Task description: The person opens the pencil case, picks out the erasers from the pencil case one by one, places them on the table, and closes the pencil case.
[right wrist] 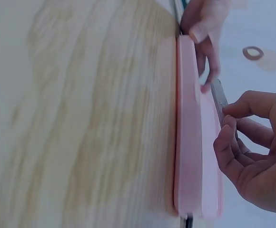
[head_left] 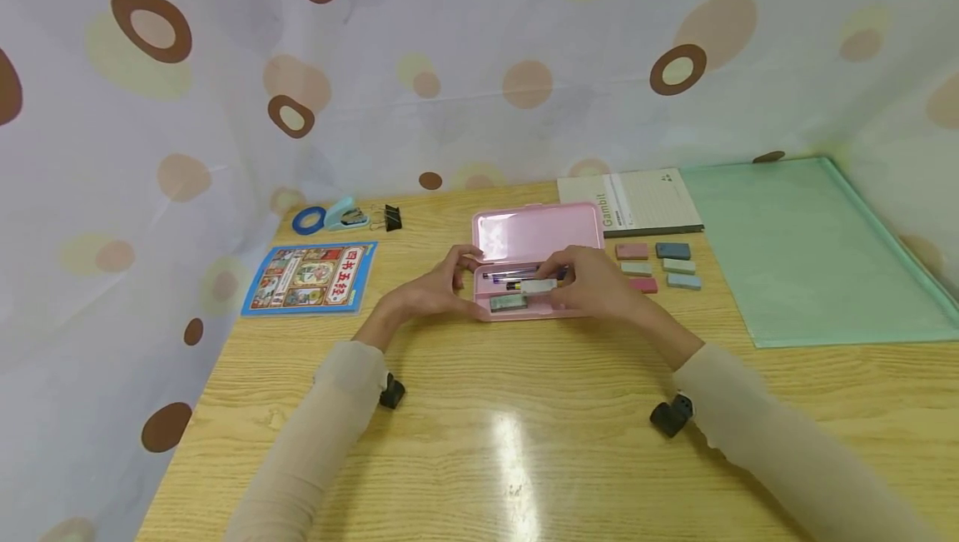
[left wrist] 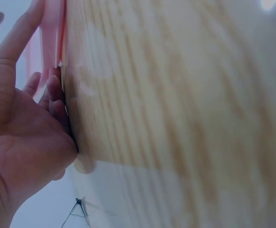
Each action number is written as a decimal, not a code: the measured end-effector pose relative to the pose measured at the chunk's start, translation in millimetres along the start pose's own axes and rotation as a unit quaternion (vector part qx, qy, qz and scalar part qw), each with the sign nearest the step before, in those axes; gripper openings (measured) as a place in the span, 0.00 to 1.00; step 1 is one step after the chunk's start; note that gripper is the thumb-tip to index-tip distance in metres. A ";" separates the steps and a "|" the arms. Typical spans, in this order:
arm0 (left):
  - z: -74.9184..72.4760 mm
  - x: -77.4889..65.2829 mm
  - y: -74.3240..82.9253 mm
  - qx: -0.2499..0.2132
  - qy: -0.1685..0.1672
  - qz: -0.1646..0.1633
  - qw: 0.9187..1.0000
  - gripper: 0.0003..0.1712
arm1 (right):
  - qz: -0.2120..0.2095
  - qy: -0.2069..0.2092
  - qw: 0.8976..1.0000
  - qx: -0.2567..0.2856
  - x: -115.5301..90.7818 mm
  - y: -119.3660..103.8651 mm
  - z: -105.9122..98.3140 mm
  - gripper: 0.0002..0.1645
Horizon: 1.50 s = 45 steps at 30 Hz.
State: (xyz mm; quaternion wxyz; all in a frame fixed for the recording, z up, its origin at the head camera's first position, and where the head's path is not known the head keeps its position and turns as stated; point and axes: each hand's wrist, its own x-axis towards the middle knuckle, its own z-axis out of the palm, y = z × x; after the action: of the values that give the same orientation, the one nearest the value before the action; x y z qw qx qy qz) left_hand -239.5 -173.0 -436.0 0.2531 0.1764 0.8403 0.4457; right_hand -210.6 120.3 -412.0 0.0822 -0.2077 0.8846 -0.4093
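A pink pencil case lies with its lid raised at the back. My left hand grips its left end, thumb at the front corner and fingers at the rear; the left wrist view shows the thumb along the pink wall. Over the case's right half, my right hand pinches a pale grey eraser between thumb and fingertips; the right wrist view shows the eraser edge-on above the rim. Inside the case lie a grey-green eraser, pens and a small yellow-and-black item.
Several erasers sit in two columns right of the case. Behind them is a notebook, beside a green translucent sheet. At left are a booklet, blue tape, a light-blue device and a black binder clip.
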 end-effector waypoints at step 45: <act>0.3 -1.1 0.6 0.003 0.001 -0.002 1.000 0.56 | 0.074 -0.031 0.996 -0.039 -71.8 71.3 -76.8 0.18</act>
State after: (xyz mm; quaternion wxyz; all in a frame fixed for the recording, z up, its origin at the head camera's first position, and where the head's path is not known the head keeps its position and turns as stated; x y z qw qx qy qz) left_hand -238.4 -173.0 -435.4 0.2524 0.1748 0.8423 0.4431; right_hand -191.7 245.7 -417.9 0.1315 -0.1568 0.9101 -0.3605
